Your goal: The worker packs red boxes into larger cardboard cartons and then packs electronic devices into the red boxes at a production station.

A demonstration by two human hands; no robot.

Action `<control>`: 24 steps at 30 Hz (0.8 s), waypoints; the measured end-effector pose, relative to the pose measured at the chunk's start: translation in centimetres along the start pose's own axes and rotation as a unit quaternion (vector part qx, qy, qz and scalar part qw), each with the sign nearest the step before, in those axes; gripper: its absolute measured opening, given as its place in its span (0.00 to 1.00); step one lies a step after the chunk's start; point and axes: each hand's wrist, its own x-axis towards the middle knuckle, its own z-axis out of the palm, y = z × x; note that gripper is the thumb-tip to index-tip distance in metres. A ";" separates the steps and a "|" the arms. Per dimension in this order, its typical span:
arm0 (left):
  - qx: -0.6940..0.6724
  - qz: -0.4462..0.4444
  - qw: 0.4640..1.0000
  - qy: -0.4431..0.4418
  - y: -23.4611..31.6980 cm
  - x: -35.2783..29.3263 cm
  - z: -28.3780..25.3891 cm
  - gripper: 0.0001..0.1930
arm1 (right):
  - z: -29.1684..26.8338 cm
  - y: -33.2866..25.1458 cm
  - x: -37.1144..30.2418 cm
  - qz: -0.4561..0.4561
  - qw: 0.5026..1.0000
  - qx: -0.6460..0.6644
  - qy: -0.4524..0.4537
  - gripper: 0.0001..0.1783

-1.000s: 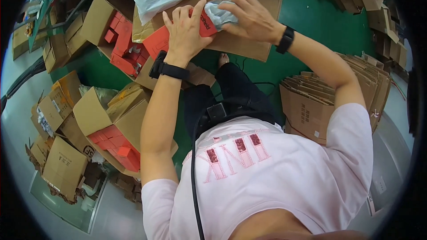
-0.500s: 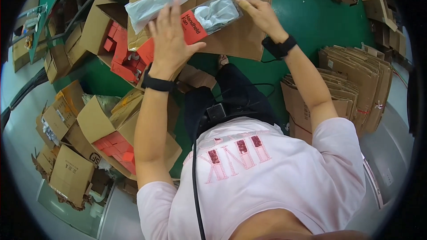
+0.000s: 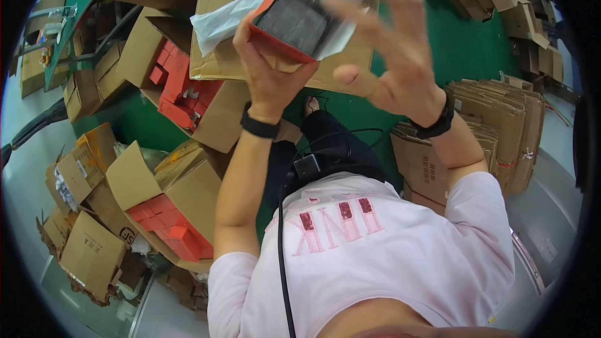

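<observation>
Up near the top, we see the left hand [image 3: 270,81] wrapped around a small red box [image 3: 294,22], lifting it above a big cardboard box [image 3: 219,44]. To its right, our right hand [image 3: 394,56] is spread open, fingertips touching the box's clear wrap.

Both forearms rise toward the top of the frame. The left hand [image 3: 272,78] is closed in a grip, thumb up. The right hand [image 3: 391,50] is spread, fingers loose.
</observation>
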 end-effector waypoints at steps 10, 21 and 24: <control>0.115 0.065 0.991 0.036 -1.4 -2.1 4.0 0.48 | 10.3 2.8 -2.7 0.246 0.884 0.394 0.051 0.54; 0.036 -0.085 0.994 0.058 -3.8 -3.9 4.2 0.55 | 9.6 1.5 -2.8 0.020 0.993 0.117 -0.001 0.24; 0.064 -0.054 0.994 0.067 -5.7 -5.0 4.6 0.52 | 9.8 0.9 -2.6 -0.007 0.998 0.064 -0.015 0.24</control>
